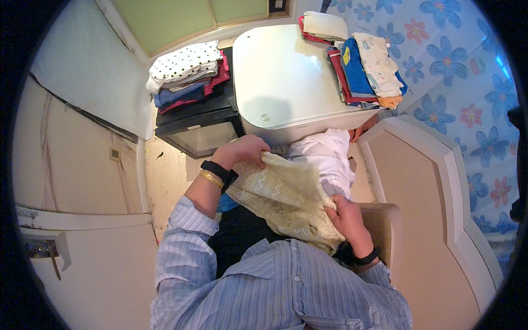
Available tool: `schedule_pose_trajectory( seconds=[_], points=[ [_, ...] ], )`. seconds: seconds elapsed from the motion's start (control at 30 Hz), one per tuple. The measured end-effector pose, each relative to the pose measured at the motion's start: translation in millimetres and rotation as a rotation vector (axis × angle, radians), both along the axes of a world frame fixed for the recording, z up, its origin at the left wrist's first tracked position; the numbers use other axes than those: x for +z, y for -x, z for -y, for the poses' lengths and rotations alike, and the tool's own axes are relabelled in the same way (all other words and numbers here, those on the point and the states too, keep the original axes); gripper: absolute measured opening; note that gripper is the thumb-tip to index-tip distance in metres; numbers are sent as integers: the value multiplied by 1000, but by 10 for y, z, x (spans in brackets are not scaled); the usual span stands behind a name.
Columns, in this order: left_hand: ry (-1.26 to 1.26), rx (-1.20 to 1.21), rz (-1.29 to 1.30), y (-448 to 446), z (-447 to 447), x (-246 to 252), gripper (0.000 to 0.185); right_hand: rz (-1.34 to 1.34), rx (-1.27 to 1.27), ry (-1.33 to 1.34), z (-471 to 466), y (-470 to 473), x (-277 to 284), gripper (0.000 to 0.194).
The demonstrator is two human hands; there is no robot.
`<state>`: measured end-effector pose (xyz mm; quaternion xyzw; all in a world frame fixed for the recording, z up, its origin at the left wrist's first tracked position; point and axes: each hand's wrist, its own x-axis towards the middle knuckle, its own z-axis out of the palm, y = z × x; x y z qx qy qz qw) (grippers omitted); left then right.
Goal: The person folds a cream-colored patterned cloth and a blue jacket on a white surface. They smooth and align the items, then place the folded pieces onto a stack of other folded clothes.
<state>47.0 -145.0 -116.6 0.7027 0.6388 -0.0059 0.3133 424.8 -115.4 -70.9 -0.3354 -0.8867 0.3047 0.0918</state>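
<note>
A cream knitted garment [284,194] with white zigzag lines is stretched above my lap. My left hand [249,149] grips its upper left edge, the fingers curled over the cloth. Lower down, my right hand [347,216] pinches the right edge between thumb and fingers. Just beyond the garment lies a bunched white cloth [324,154], in front of the white table; what bears it is hidden. A bit of blue cloth [226,203] shows below my left wrist.
A glossy white table [276,70] stands ahead. Folded clothes [185,66] are stacked on a black cabinet [198,130] at left. More folded clothes [367,70] and a smaller pile [325,27] lie along the table's right side. A beige padded armrest [381,231] is by my right arm.
</note>
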Motion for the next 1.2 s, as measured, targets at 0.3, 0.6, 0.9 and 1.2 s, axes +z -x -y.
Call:
schedule_pose_trajectory(
  seconds=[0.3, 0.6, 0.9, 1.2],
  points=[
    [-325, 39, -7, 364, 443, -31, 16, -149, 402, -312, 288, 97, 310, 29],
    [-317, 377, 336, 682, 988, 288, 23, -179, 272, -212, 212, 304, 375, 32],
    [-216, 520, 512, 692, 1688, 1407, 20, -337, 287, 47, 112, 381, 805, 29],
    [-289, 245, 443, 518, 999, 1359, 40, -363, -76, 552, -639, 84, 1106, 27]
  ],
)
